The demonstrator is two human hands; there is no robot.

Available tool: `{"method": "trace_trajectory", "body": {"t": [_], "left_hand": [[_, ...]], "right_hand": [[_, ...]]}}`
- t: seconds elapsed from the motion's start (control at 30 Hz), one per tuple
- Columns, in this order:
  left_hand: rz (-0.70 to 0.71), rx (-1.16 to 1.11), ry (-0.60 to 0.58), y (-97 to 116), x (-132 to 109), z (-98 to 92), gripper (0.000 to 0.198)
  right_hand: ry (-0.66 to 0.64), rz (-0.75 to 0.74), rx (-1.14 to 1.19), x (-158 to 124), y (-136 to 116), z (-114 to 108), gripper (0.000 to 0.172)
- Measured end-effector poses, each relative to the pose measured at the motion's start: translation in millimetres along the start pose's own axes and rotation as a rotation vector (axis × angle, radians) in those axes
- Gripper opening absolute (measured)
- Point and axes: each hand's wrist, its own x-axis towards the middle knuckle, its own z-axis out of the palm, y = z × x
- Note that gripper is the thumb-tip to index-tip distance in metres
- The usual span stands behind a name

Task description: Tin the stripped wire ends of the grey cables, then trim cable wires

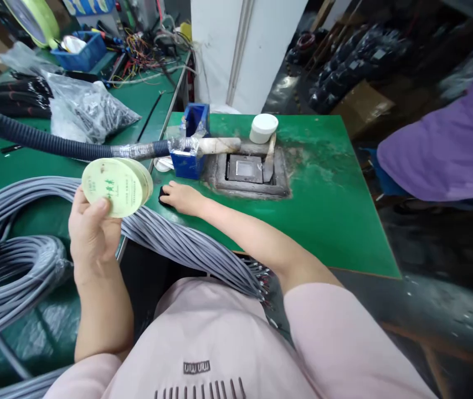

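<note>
Left hand (pixel 93 235) clenched on a round pale-green tin (pixel 117 187), held up over a bundle of grey cables (pixel 24 260); right hand (pixel 182 198) released, lying flat on the green worktop (pixel 328 221), touching a small black object (pixel 164 196); recessed metal fixture (pixel 245 172) just beyond; white tub (pixel 263 127) behind it.

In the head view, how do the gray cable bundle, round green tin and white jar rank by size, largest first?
Gray cable bundle.
Then round green tin and white jar, order unsure: the tin is nearer the camera.
</note>
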Motion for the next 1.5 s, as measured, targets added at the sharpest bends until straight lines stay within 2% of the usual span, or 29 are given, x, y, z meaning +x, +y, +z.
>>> {"method": "trace_trajectory", "body": {"t": [0.13, 0.23, 0.3, 0.4, 0.43, 0.5, 0.57, 0.63, 0.77, 0.83, 0.9, 1.0, 1.07, 1.13, 1.27, 1.37, 1.5], "left_hand": [[0.030, 0.002, 0.051, 7, -4, -9.1, 0.038], [0.057, 0.007, 0.063, 11, -4, -16.2, 0.037], [0.057, 0.026, 0.051, 12, -2, -19.7, 0.037], [0.057, 0.036, 0.056, 11, 2, -22.6, 0.039], [0.063, 0.029, 0.062, 10, 3, -23.0, 0.040], [0.067, 0.015, 0.069, 7, 5, -23.3, 0.043], [0.047, 0.016, 0.083, 4, 6, -23.7, 0.045], [0.019, 0.030, 0.100, 1, 7, -25.5, 0.045], [0.016, 0.024, 0.125, -3, 8, -31.6, 0.041], [0.020, 0.000, 0.146, -4, 9, -32.8, 0.043], [0.002, -0.014, 0.153, -7, 10, -32.0, 0.046], [-0.052, 0.000, 0.147, -12, 14, -30.4, 0.050], [-0.084, 0.026, 0.146, -18, 17, -31.2, 0.052], [-0.119, 0.070, 0.134, -25, 21, -33.1, 0.055], [-0.252, 0.237, 0.070, -33, 31, -32.9, 0.069], [-0.357, 0.367, 0.025, -31, 40, -27.0, 0.072], [-0.415, 0.438, -0.032, -28, 51, -10.5, 0.071]], "right_hand": [[0.044, 0.117, -0.039, 53, 3, -4, 0.035], [0.094, 0.202, -0.030, 69, 4, -4, 0.038], [0.053, 0.201, -0.009, 67, 6, -2, 0.038], [-0.078, 0.063, 0.065, 59, 10, -2, 0.034], [-0.087, 0.034, 0.090, 58, 11, -1, 0.035], [-0.029, 0.081, 0.109, 63, 11, -1, 0.038], [0.054, 0.205, 0.088, 69, 6, 2, 0.039], [0.050, 0.211, 0.070, 67, 0, 3, 0.038], [-0.152, -0.053, 0.104, 25, 1, -9, 0.036], [-0.233, -0.044, 0.109, 7, 9, -20, 0.036], [-0.172, 0.042, 0.106, 7, 14, -25, 0.040], [-0.040, 0.132, 0.091, 28, 7, -21, 0.043], [-0.065, 0.110, 0.067, 33, -3, -16, 0.039], [-0.129, 0.054, 0.055, 16, -10, -15, 0.035], [-0.183, 0.046, 0.135, -62, -7, -22, 0.040], [-0.073, 0.112, 0.199, -108, 3, -22, 0.047], [0.085, 0.155, 0.233, -126, 1, -12, 0.048]]}}
